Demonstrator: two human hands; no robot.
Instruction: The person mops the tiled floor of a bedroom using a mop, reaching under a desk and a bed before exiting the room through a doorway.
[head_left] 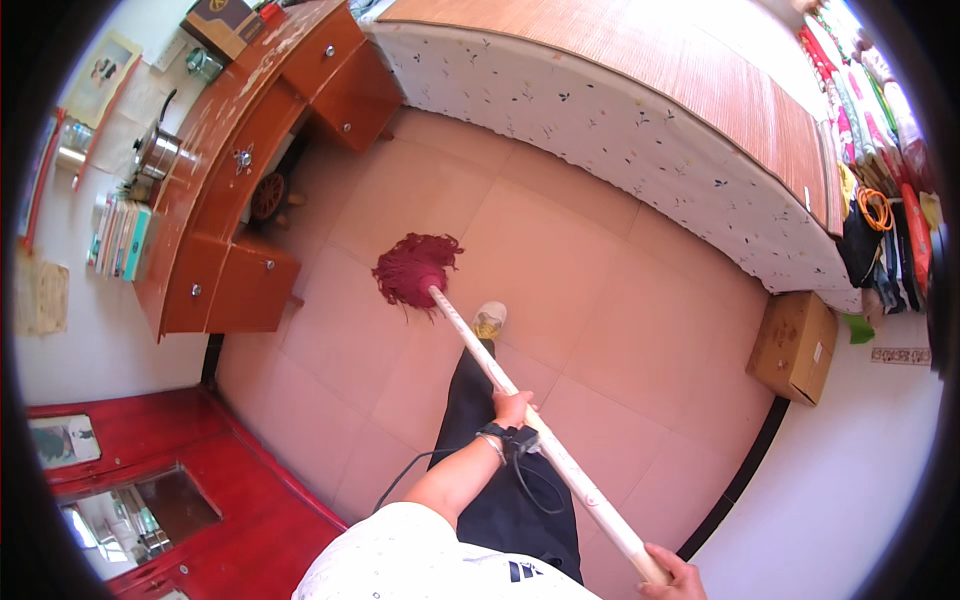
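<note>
A mop with a dark red string head (412, 270) and a long whitish handle (580, 485) slants across the middle of the view. Its head rests on the pink tiled floor (560, 270). Partway down the handle, my left hand (513, 408) is closed around it, with a black device strapped at the wrist. My right hand (675, 577) grips the handle's upper end at the bottom edge of the view, partly cut off. Just beside the mop head is my foot in a light shoe (490, 320).
A worn brown desk (240, 200) with drawers stands at the left, carrying books, a pot and a box. Below it is a red cabinet (240, 470). Along the far right runs a bed with a floral skirt (600, 120). Against the right wall sits a cardboard box (785, 345).
</note>
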